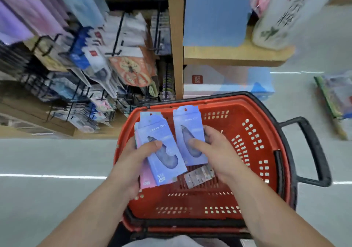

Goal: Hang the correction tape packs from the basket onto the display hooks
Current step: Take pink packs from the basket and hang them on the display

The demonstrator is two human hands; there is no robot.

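Forearms come in from the bottom edge, both bare, and meet over a red basket that stands on the pale floor just in front of the person. The left hand grips a small stack of correction tape packs from the side, its thumb pressed flat on the face of the top blue pack. The other fingers are curled round behind the stack, where a pink pack shows beneath the blue one. Just beside it, the right hand pinches a second blue pack, thumb on the clear blister in front and fingers wrapped round its right edge. This pack is held upright, with its hang hole at the top. Both hands hold their packs above the basket's inside, and the two blue packs are close but apart. Under them a greyish flat item lies on the basket bottom, too blurred to read. A black handle sticks out from the basket's right side. Beyond the basket to the left, black display hooks carry rows of hanging stationery packs, smeared by motion. A wooden upright divides them from a wooden shelf on the right.
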